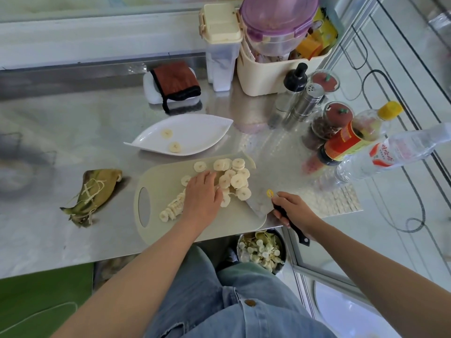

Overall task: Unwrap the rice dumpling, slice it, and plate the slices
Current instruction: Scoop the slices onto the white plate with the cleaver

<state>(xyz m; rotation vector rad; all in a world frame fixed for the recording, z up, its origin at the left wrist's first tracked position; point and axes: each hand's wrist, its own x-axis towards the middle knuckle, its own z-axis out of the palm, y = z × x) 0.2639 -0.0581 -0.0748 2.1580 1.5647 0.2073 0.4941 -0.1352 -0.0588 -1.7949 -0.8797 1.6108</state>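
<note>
Likely soft, sticky slices [238,180] under the loosely spread left hand [202,198] want lifting by their rims to the plate [200,132] at twelve o'clock; the right hand [295,211] grips the knife [257,203].

Two bare forearms [156,259], light blue denim [195,301] (one brass button [250,302]), frayed rip [170,331] lower down

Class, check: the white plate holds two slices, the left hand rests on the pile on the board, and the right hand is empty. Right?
No: the head view shows the right hand gripping a knife, not empty. The white plate holds two slices, and the left hand rests on the pile on the board.
</note>
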